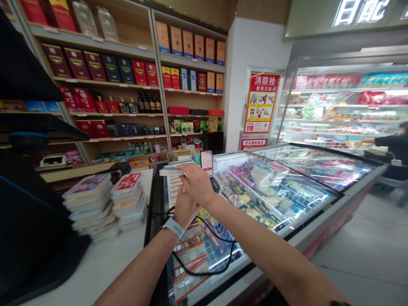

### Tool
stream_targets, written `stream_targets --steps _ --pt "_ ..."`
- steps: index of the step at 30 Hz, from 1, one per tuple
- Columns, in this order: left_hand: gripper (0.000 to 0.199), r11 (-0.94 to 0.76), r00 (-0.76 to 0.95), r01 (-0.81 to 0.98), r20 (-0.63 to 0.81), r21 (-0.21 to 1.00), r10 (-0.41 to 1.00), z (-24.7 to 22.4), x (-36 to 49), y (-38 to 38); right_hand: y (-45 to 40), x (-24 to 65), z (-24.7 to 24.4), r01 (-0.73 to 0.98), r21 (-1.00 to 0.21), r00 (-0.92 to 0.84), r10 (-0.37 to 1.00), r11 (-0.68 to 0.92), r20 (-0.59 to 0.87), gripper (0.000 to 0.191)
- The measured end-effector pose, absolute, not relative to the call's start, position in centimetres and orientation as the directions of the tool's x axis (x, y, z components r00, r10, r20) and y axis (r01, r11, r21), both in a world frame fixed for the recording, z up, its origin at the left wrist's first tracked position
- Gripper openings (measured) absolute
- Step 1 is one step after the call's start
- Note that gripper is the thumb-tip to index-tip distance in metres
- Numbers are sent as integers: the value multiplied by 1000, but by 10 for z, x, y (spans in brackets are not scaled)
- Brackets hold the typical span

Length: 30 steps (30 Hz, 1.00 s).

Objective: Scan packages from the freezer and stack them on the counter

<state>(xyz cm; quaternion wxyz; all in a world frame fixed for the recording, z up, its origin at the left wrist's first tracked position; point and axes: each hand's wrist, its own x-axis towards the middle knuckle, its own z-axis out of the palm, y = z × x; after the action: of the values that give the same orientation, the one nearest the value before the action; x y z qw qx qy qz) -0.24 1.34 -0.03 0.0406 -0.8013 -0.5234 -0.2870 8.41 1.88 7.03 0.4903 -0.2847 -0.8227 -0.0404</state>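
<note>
Over the near left corner of the chest freezer, my right hand [199,182] is closed on the right end of a thin stack of flat white plastic-cased tags [170,171]. Directly beneath it, my left hand [186,208] is curled, a light watch band on its wrist. The right hand covers most of the left fingers, so what they grip is hidden. A black rounded object [215,185] shows just beyond my right wrist. Black cable [210,273] loops over the freezer glass. Two piles of similar tags, one pile [91,204] and another pile [128,202], stand on the counter to the left.
The glass-topped freezer [255,212] holds packaged frozen goods, with more tags [269,172] lying on top. A phone-like screen [207,163] stands behind my hands. A dark monitor [28,170] blocks the left. Shelves of boxes [111,68] line the back; a person [395,144] is far right.
</note>
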Motion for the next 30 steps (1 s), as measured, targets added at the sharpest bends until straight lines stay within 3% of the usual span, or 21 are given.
stream_targets --steps 4,15,20,30 --pt "23 -429 334 899 491 92 805 -1 -6 6 22 100 64 500 -230 -293 413 835 862 29" --pt "24 -456 308 877 549 153 777 -1 -6 7 22 139 45 476 -258 -133 359 841 924 22" --pt "33 -461 308 871 545 169 780 -2 -7 7 24 158 42 507 -276 -39 342 816 939 17" --pt "31 -455 310 874 528 169 791 -3 -6 7 37 193 30 596 -349 94 369 723 925 20"
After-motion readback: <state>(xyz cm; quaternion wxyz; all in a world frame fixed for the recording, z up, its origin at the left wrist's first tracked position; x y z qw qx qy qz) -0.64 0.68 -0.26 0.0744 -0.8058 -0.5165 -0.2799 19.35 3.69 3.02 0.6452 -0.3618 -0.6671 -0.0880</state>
